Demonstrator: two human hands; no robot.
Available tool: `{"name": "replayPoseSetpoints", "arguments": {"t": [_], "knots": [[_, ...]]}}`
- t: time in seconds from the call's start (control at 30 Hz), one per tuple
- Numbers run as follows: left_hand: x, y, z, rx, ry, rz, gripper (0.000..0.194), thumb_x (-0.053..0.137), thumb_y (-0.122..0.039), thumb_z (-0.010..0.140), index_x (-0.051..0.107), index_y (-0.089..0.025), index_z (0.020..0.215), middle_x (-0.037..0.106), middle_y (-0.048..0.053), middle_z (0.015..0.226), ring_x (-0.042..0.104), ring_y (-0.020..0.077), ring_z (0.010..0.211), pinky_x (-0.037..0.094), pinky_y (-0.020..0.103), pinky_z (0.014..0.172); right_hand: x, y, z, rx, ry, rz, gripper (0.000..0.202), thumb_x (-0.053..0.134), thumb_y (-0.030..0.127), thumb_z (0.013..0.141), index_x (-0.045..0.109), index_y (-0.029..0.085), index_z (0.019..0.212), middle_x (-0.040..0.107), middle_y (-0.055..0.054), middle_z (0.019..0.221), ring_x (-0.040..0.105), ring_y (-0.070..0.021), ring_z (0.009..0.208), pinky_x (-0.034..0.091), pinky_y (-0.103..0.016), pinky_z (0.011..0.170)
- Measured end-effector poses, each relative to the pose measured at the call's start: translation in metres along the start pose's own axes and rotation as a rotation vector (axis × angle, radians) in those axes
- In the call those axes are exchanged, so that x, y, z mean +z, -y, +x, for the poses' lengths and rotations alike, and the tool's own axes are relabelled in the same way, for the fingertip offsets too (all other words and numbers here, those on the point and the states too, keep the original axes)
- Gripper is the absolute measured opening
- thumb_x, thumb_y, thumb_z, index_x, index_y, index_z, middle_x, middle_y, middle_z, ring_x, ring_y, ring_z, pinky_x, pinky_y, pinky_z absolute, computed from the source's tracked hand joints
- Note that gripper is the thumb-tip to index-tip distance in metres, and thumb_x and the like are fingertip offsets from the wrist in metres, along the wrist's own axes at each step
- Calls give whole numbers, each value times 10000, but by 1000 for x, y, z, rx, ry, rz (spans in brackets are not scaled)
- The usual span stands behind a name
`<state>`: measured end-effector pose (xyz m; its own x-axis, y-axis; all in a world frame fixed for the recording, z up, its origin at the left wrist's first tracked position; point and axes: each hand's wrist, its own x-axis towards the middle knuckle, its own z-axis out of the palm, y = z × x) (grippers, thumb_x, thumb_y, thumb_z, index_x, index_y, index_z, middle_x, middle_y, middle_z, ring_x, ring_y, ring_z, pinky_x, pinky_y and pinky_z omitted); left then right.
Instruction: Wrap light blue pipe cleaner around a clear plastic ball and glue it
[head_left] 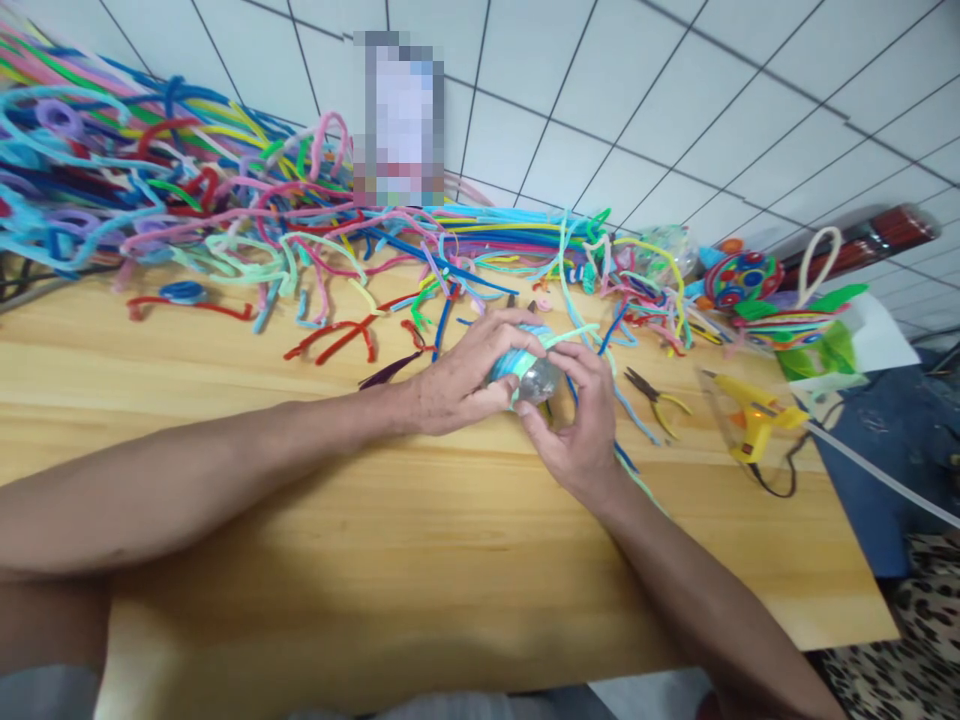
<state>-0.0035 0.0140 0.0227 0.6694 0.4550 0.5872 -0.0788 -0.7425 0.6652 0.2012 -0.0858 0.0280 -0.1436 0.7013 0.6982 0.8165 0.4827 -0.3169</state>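
Note:
Between my two hands is a clear plastic ball, its left part wrapped with blue and pale green pipe cleaners. My left hand grips it from the left, thumb and fingers on the wrapped part. From the right, my right hand closes around the clear part, its fingertips near the pale green pipe cleaner that sticks out at the top. The palm side of both hands and the ball's underside are hidden. Loose blue and green pipe cleaners lie under and beside my right hand.
Many coloured pipe cleaners heap along the tiled wall. To the right lie pliers and a yellow glue gun with its cord. A decorated red ball stands at the back right. Red pipe cleaner pieces and a dark tassel lie at left.

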Motion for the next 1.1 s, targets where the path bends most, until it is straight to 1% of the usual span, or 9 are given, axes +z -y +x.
{"name": "replayPoseSetpoints", "arguments": {"t": [0.1,0.2,0.3,0.4,0.53,0.63,0.83,1.0,1.1], "knots": [[2,2,-1,27,-5,-7,336,558,-321,1078,539,-284,1411,552,156,1595,487,338,1568,418,651,1305,1,1,-1,11,-15,-13,544,742,368,971,532,319,1469,669,-118,1377,681,-340,1274,587,-632,1081],[3,3,-1,46,-4,-1,346,569,-323,1070,537,-280,1412,539,167,1593,497,348,1551,422,654,1298,1,1,-3,3,-38,-14,603,762,369,958,511,305,1503,664,-128,1373,679,-346,1267,592,-635,1078],[4,2,-2,46,2,18,358,576,-317,1061,541,-282,1415,536,168,1585,492,345,1553,416,655,1305,0,1,-6,-16,-55,-73,667,765,401,960,481,306,1555,656,-144,1384,670,-356,1283,604,-635,1070],[4,3,-2,55,12,35,377,570,-301,1056,530,-294,1431,535,161,1594,479,340,1569,414,663,1309,-3,3,-6,-60,-49,-140,705,745,406,970,454,333,1608,645,-150,1447,654,-367,1339,598,-649,1096],[6,4,-3,102,-3,47,401,578,-282,1052,512,-294,1448,546,165,1598,475,345,1580,402,685,1312,-4,3,-4,-116,-13,-124,724,706,346,987,434,300,1657,646,-158,1496,634,-358,1395,571,-639,1156],[8,5,-4,111,-13,63,411,587,-256,1043,516,-285,1447,547,170,1587,481,340,1574,408,682,1309,-4,2,-5,-111,15,-115,734,703,343,987,427,286,1664,671,-157,1476,642,-362,1387,559,-652,1163],[10,5,-5,141,-47,67,466,594,-236,1032,494,-275,1486,560,174,1574,496,344,1559,445,658,1289,-6,0,-8,-83,45,-96,759,707,347,981,401,316,1674,671,-141,1485,649,-369,1383,553,-658,1157],[8,1,-4,120,-35,51,516,603,-250,1037,432,-290,1523,593,163,1549,512,342,1558,471,645,1277,-6,2,-7,-93,31,-119,709,698,349,979,438,314,1637,684,-146,1441,676,-367,1342,592,-660,1115],[9,0,-3,136,-41,57,516,602,-241,1034,430,-276,1519,590,173,1545,513,340,1557,478,635,1277,-6,2,-7,-91,26,-115,698,700,351,975,447,320,1625,680,-141,1432,662,-373,1369,584,-685,1137]]}}
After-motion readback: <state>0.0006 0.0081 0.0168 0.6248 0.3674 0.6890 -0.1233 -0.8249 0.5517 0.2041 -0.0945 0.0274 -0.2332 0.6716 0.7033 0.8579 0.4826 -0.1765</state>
